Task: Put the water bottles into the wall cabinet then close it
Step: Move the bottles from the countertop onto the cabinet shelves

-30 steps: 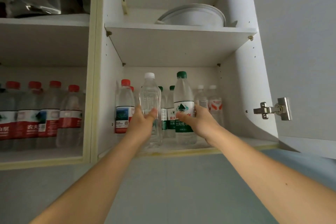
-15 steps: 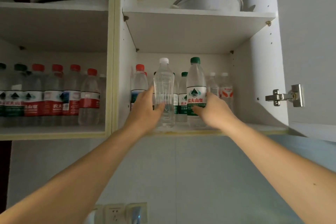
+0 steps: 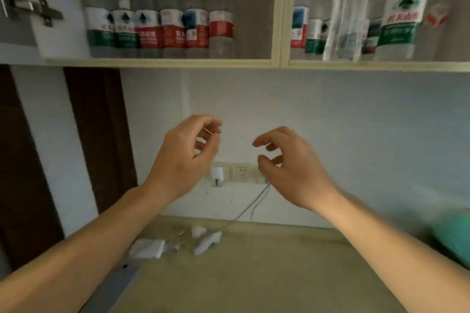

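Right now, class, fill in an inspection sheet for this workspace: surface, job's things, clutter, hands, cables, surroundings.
Surface: beige countertop, blurred.
Job's things: water bottles upright in the open wall cabinet; clear unlabelled bottle and green-label bottle in its right bay.
Clutter: small white items by the wall.
Hands: left hand and right hand hold nothing, fingers loosely curled.
Cables: thin cable below the wall sockets.
Surroundings: door hinge; dark doorframe.
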